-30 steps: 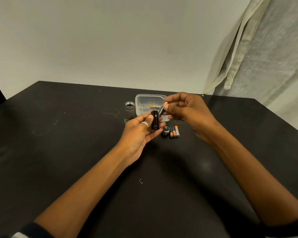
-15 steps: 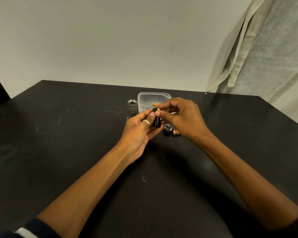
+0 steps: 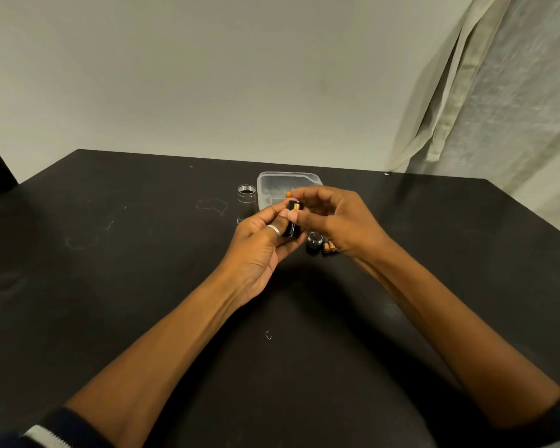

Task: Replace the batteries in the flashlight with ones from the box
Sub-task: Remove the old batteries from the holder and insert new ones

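The flashlight body (image 3: 247,198) stands upright on the table (image 3: 110,286), set aside left of the clear box (image 3: 285,182), presumably to free both hands. The left hand (image 3: 259,250) grips the black battery holder (image 3: 292,226) upright, its open end facing the right hand (image 3: 340,218), whose thumb presses a battery (image 3: 296,206) into it. The end cap (image 3: 314,239) and loose batteries (image 3: 329,246), probably the old ones, lie just beside it.

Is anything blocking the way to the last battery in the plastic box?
Nothing visible blocks it. The right hand is just in front of the open box, and the battery's orange end peeks out beside the fingertips.
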